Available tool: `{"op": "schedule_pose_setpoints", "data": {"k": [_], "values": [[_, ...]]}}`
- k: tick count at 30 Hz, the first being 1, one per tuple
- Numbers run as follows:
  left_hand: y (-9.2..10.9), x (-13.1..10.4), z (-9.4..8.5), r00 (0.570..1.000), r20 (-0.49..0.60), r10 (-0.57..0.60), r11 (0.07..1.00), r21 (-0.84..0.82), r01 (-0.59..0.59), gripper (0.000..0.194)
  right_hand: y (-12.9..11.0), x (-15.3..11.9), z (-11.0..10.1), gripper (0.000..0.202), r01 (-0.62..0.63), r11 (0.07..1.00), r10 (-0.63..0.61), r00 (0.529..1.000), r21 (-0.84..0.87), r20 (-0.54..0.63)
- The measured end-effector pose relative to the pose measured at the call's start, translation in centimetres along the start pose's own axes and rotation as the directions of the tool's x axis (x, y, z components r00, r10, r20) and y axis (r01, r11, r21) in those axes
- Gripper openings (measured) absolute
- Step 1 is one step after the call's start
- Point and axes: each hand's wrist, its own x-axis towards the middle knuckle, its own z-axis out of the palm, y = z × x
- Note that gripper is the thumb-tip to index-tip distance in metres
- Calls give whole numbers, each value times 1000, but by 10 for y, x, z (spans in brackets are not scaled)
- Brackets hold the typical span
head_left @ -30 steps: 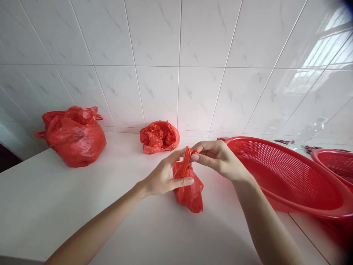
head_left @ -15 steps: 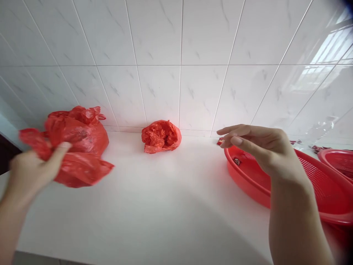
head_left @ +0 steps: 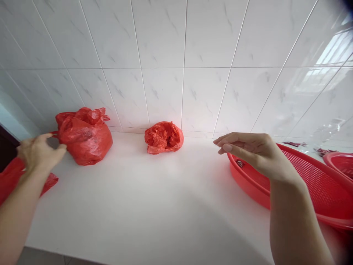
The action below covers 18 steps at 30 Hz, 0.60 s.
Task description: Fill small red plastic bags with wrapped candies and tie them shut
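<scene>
At the far left, my left hand point(head_left: 40, 151) has its thumb and fingers apart, beside a full, bulging red plastic bag point(head_left: 85, 138) that stands against the wall. A loose red bag point(head_left: 12, 180) lies beneath my left hand and forearm, at the left edge. My right hand point(head_left: 245, 147) hovers, fingers apart and nothing in it, over the near left rim of a red perforated basket point(head_left: 249, 182). Inside this basket is a small dark-red wrapped piece point(head_left: 239, 163). A crumpled red bag point(head_left: 164, 137) sits by the wall between my hands.
The white counter point(head_left: 154, 206) runs along a tiled wall point(head_left: 162, 88). At the right stand a second red basket point(head_left: 342, 162) and a clear plastic bottle point(head_left: 325, 132), with small red wrappers point(head_left: 293, 144) near them. The counter's front edge shows at the lower left.
My left hand has opened and let go of the loose red bag, which is now further left and lower, off the front of the full bag. My right hand has barely moved.
</scene>
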Motion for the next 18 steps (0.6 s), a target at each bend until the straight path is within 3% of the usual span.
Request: {"op": "schedule_pose_setpoints", "data": {"k": [2,5,7,10,13,15,18], "values": [[38,-12,15,964,-154,218,975,-19,-224,40,0,1,1,21,9,1000,-9,1000,-20,19],[108,-35,48,911,-18,411,888,-218,-405,32,-2,1,3,20,14,999,-12,999,-48,38],[156,-49,75,851,114,512,822,-355,-447,36,-2,1,5,20,9,997,-5,998,-72,55],[216,-65,117,792,227,567,787,-431,-440,53,-1,1,7,22,5,994,5,996,-110,86],[255,-72,150,799,289,527,807,-464,-364,61,-1,1,8,23,7,991,9,992,-133,123],[270,-73,163,819,308,484,821,-484,-303,45,-2,1,8,23,10,990,10,990,-142,143],[281,-72,168,860,304,410,819,-538,-201,16,-2,2,8,23,15,989,8,989,-150,149]]}}
